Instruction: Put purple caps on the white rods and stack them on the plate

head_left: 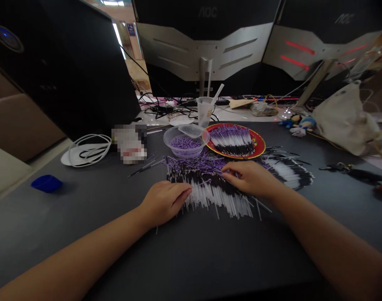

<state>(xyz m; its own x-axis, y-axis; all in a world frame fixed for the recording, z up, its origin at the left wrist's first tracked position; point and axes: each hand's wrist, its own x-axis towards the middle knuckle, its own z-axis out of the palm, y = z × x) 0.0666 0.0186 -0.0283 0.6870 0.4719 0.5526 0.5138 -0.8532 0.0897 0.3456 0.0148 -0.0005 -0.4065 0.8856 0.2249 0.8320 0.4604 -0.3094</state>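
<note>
**Left hand (165,203) and right hand (250,179) on heap of thin sticks (212,196)**

Far left, black PC case (62,71) with blue light, standing on dark desk (52,234). Small blue cup (46,183) lies on its side on the desk. Next, white cable coil (88,150), then a packet (129,144), pixelated, can't tell what it is. Left hand is open, palm down, fingers flat on the heap, not gripping. Heap sits mid-desk right in front of the person: white shafts toward the person, black bands, purple ends away. Behind it, clear plastic bowl (184,144) with purple bits inside, and a plastic cup with straw (205,110) further back. Red plate (236,142) with gold rim holds a tidy row of similar sticks. Right hand's fingers are slightly curled, tips on the heap's purple-black part; can't tell if pinching anything. Further right, fanned stick bunch (288,171), small figurines (299,123), white cloth bag (344,121), keys (341,167).
</note>
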